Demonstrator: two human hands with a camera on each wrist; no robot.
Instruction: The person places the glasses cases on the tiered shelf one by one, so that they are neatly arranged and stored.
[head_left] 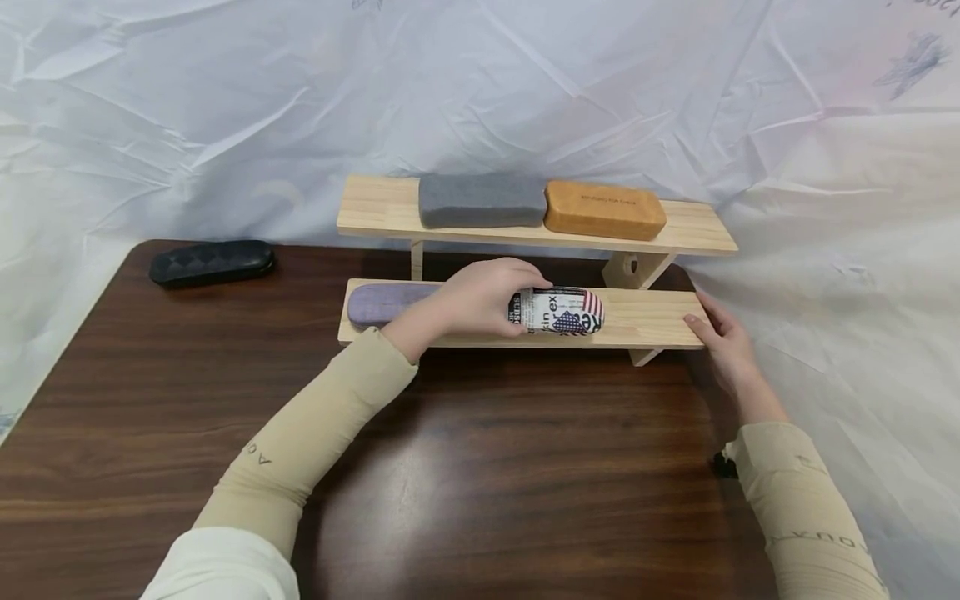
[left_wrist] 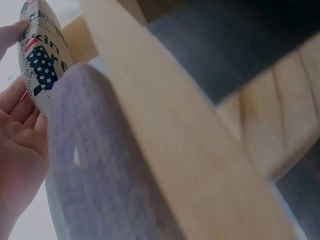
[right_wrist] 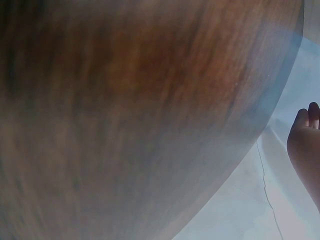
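Observation:
My left hand grips a glasses case with printed lettering and an American-flag pattern, thumb at its near side and fingers over the far side. The case lies lengthwise on the lower board of a two-tier wooden shelf. Left of it, partly behind my left wrist, is a purple fabric glasses case, seen close in the left wrist view. My right hand holds the lower board's right end, thumb on top. The right wrist view shows only part of that hand, at its right edge.
On the upper board sit a grey glasses case and an orange-brown one, end to end. A black glasses case lies at the back left of the dark wooden table. White sheeting hangs behind.

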